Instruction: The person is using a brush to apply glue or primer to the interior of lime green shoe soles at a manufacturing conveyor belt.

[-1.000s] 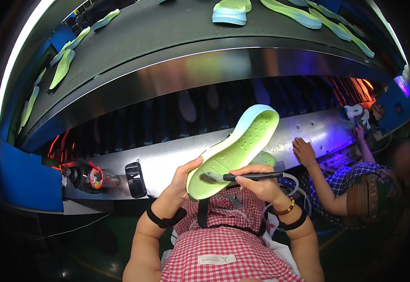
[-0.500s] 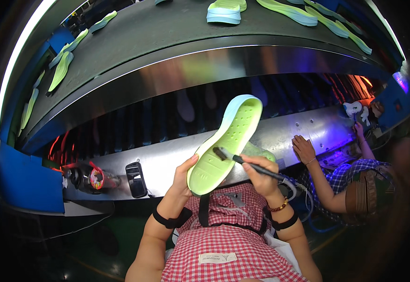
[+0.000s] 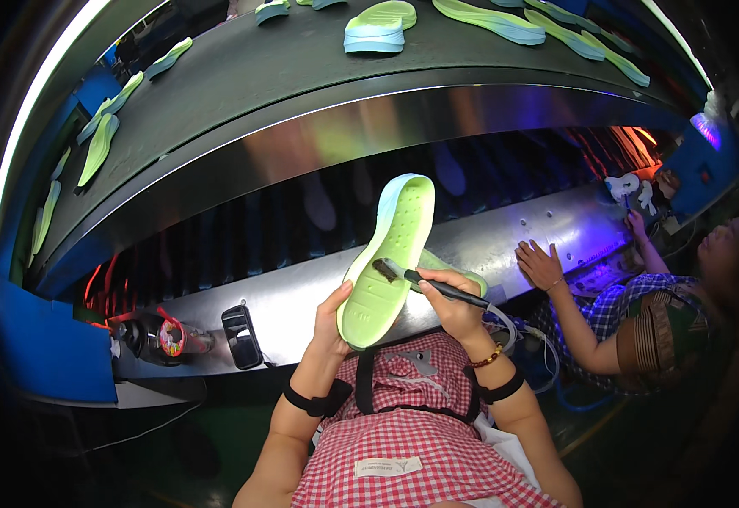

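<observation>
My left hand [image 3: 332, 320] grips the heel end of a lime-green shoe sole [image 3: 373, 306] with a pale blue outer rim. The sole stands tilted up, its hollow inner side toward me, with rows of small holes in the front half. Between the fingers of my right hand [image 3: 456, 310] is a brush [image 3: 450, 290] with a black handle and a clear tube running from its rear end. Its dark bristles touch the sole's inner face around the middle. Another green sole [image 3: 464, 275] lies on the metal ledge behind my right hand, partly hidden.
A dark conveyor belt [image 3: 242, 80] carries several green-and-blue soles across the back. On the metal ledge [image 3: 293, 288] at left are a black phone-like object [image 3: 241, 336] and a bottle [image 3: 179, 337]. To the right, a co-worker's hand [image 3: 540, 264] rests on the ledge.
The held sole has swung its toe end leftward and stands more upright. The brush has moved slightly left with it, bristles still at the sole's middle. The whole view has shifted a little.
</observation>
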`<move>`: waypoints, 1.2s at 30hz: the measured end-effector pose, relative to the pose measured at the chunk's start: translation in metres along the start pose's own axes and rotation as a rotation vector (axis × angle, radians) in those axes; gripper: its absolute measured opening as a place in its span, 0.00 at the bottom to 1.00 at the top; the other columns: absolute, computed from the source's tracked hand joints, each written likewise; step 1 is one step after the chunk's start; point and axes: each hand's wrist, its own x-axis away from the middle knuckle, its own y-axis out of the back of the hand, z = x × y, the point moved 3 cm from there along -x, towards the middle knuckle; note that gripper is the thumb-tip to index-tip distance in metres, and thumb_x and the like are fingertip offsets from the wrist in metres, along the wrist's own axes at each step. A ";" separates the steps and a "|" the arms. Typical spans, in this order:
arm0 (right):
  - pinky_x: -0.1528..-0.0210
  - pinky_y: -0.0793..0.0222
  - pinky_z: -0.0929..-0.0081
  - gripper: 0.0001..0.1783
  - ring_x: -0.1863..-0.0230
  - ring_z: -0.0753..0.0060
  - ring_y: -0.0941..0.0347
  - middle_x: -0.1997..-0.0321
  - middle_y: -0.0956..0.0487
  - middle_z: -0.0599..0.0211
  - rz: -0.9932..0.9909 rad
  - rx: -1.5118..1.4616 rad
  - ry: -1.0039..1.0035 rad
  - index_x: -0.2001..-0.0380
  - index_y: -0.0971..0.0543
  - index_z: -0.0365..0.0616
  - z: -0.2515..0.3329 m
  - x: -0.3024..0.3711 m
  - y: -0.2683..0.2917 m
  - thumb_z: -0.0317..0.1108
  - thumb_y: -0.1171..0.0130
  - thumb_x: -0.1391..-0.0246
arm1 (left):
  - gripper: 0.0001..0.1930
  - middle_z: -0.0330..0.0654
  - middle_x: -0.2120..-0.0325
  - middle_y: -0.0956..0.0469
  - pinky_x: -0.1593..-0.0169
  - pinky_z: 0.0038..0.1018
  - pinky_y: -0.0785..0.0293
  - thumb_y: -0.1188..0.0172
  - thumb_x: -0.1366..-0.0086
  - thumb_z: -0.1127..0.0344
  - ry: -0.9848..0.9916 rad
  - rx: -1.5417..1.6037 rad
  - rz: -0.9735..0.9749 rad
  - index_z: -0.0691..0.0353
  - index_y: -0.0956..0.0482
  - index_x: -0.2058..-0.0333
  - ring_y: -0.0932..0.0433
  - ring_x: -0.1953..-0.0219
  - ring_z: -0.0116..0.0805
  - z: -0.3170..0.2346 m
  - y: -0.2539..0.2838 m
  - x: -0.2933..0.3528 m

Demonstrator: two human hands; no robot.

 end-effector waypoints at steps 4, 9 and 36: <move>0.65 0.31 0.76 0.09 0.69 0.67 0.24 0.70 0.21 0.57 -0.030 -0.001 0.002 0.69 0.22 0.36 -0.009 0.003 -0.006 0.22 0.39 0.59 | 0.26 0.57 0.54 0.31 0.54 0.46 0.28 0.55 0.40 0.58 -0.019 -0.006 -0.009 0.70 0.41 0.47 0.27 0.56 0.51 0.004 0.004 -0.003; 0.64 0.30 0.72 0.09 0.68 0.61 0.24 0.69 0.21 0.54 -0.157 0.157 0.148 0.70 0.22 0.35 -0.010 -0.013 -0.006 0.21 0.39 0.60 | 0.26 0.56 0.55 0.30 0.53 0.42 0.27 0.55 0.39 0.59 -0.019 -0.001 -0.004 0.70 0.41 0.47 0.26 0.56 0.48 0.012 0.010 -0.005; 0.49 0.37 0.70 0.21 0.52 0.59 0.30 0.54 0.27 0.44 0.305 -0.651 -0.297 0.54 0.31 0.26 0.048 0.032 0.054 0.36 0.58 0.42 | 0.31 0.48 0.52 0.32 0.51 0.26 0.32 0.50 0.41 0.55 -0.191 -0.543 0.132 0.73 0.41 0.46 0.29 0.52 0.34 -0.047 0.010 0.015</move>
